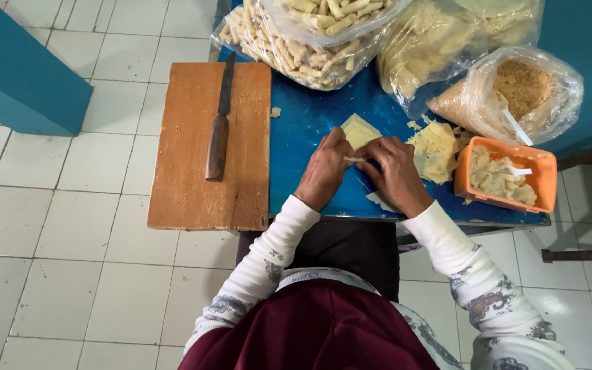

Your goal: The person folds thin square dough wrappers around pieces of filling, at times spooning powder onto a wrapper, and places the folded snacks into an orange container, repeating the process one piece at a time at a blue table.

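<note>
Around the work: a knife (218,130) lies lengthwise on a wooden board (186,185) left of the hands. Bags of rolled sticks (303,41) crowd the table's far edge, with a bag of crumbs (525,89) to the right. An orange tub (505,175) of filling with a white spoon sits at right, just beside a stack of wrappers (433,147). Nothing blocks the hands.

The left hand (323,168) and right hand (395,171) meet at the table's middle, fingers curled and pinching a pale wrapper (359,130), which lies flat on the blue table (296,130) with its near edge rolled between the fingertips. White sleeves extend to the wrists.

The floor is white tile; a teal wall piece stands upper left.
</note>
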